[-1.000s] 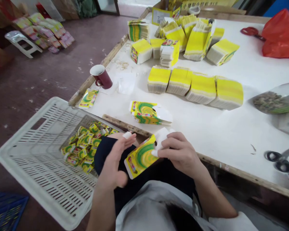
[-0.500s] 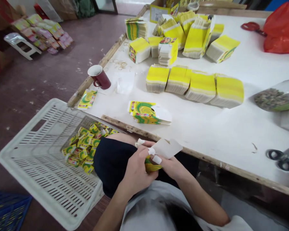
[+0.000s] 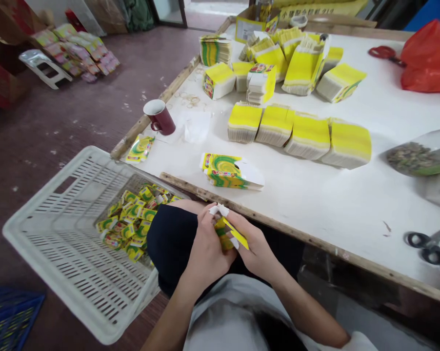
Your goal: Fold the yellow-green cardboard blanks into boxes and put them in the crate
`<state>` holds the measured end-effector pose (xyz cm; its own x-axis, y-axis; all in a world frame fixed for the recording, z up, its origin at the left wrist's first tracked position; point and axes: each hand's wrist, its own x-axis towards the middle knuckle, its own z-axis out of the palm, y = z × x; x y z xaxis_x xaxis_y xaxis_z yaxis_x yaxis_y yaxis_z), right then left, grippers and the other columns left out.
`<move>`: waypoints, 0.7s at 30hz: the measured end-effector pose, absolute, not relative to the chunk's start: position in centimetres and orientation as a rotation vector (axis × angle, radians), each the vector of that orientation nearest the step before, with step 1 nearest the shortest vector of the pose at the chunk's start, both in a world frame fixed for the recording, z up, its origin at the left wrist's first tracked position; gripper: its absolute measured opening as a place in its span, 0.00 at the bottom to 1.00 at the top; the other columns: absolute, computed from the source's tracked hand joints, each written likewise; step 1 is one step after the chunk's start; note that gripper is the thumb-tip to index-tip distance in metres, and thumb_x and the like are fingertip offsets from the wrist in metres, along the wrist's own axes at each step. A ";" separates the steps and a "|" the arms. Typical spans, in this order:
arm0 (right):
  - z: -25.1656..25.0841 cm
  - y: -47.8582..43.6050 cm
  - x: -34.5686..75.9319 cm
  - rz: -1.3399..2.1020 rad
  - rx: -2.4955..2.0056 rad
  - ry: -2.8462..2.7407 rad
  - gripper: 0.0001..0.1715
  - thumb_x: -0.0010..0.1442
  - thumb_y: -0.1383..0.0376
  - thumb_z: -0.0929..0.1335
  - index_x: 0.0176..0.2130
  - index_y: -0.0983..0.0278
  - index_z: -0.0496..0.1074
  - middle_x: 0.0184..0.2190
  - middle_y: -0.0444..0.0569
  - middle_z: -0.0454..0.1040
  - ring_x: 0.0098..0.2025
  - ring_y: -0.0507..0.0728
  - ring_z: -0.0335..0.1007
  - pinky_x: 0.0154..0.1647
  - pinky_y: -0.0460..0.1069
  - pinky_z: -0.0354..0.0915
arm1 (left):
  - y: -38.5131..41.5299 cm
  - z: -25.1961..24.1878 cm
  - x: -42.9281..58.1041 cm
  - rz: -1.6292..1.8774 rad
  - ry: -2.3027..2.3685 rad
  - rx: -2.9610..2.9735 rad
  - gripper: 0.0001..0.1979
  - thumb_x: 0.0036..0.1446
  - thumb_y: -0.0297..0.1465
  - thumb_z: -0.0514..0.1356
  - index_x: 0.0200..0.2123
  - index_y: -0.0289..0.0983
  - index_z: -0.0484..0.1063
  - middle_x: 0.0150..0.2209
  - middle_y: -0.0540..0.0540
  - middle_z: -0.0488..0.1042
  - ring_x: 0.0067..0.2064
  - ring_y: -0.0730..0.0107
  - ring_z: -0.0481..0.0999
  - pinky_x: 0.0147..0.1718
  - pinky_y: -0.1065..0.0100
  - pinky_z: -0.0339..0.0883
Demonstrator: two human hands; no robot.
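Between my hands, above my lap at the table's edge, is a small yellow and green cardboard box [image 3: 239,235], partly hidden by my fingers. My left hand [image 3: 210,246] wraps round its left side. On the other side my right hand [image 3: 255,243] grips it by a yellow flap. White tape covers some of my fingertips, which meet at the top of the box. Just beyond them on the table lies a small pile of printed flat cartons [image 3: 223,170] with white flaps.
A white crate [image 3: 77,234] holding several yellow boxes [image 3: 134,219] stands at my left. Carton stacks [image 3: 308,134] fill the table's middle and back. A maroon mug [image 3: 163,119], a red bag [image 3: 428,58], black-handled scissors [image 3: 428,246] and a clear bag [image 3: 413,156] lie around.
The white flap that stuck out to the right of the box is folded over, and a yellow edge now shows. My fingertips have come together at the top. The view has shifted slightly.
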<state>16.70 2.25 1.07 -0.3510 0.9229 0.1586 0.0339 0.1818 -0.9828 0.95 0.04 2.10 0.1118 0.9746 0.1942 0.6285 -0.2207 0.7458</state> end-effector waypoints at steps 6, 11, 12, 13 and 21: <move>1.1 4.1 15.9 1.429 -1.095 -0.633 0.25 0.61 0.53 0.73 0.55 0.59 0.76 0.47 0.50 0.83 0.47 0.59 0.80 0.52 0.56 0.76 | 0.2 2.2 0.2 1.505 1.397 1.493 0.45 0.48 0.39 0.75 0.64 0.48 0.56 0.64 0.36 0.63 0.62 0.50 0.71 0.59 0.47 0.69; 1.4 3.3 14.1 1.623 -1.072 -0.584 0.35 0.62 0.48 0.71 0.63 0.58 0.69 0.53 0.51 0.80 0.49 0.61 0.79 0.53 0.58 0.76 | 0.6 1.2 2.6 1.764 1.092 0.987 0.41 0.48 0.53 0.71 0.62 0.48 0.64 0.61 0.40 0.71 0.61 0.49 0.73 0.58 0.51 0.71; 1.2 2.8 14.0 1.617 -1.088 -0.693 0.36 0.64 0.47 0.68 0.66 0.57 0.65 0.55 0.52 0.78 0.51 0.63 0.78 0.54 0.59 0.76 | 0.7 1.2 3.1 1.786 1.090 0.883 0.35 0.51 0.50 0.70 0.60 0.47 0.66 0.57 0.41 0.74 0.59 0.51 0.75 0.57 0.52 0.72; 0.9 2.3 14.0 1.572 -1.110 -0.834 0.37 0.66 0.47 0.66 0.68 0.57 0.62 0.57 0.53 0.77 0.54 0.64 0.77 0.57 0.60 0.74 | 0.9 1.3 3.4 1.805 1.095 0.792 0.30 0.54 0.46 0.69 0.57 0.46 0.69 0.52 0.42 0.76 0.56 0.52 0.77 0.54 0.53 0.74; -1.2 1.6 15.0 1.056 -0.911 -1.932 0.39 0.71 0.57 0.62 0.74 0.61 0.47 0.76 0.62 0.40 0.76 0.70 0.44 0.67 0.64 0.62 | 1.8 3.1 3.7 2.001 1.099 0.486 0.11 0.57 0.41 0.63 0.38 0.41 0.73 0.35 0.49 0.75 0.41 0.65 0.78 0.50 0.58 0.75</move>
<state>15.00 1.57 -1.23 -0.4733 0.8399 0.2655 0.2299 0.4087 -0.8832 3.73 1.84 3.06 -0.6183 0.7850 -0.0381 -0.4534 -0.3167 0.8331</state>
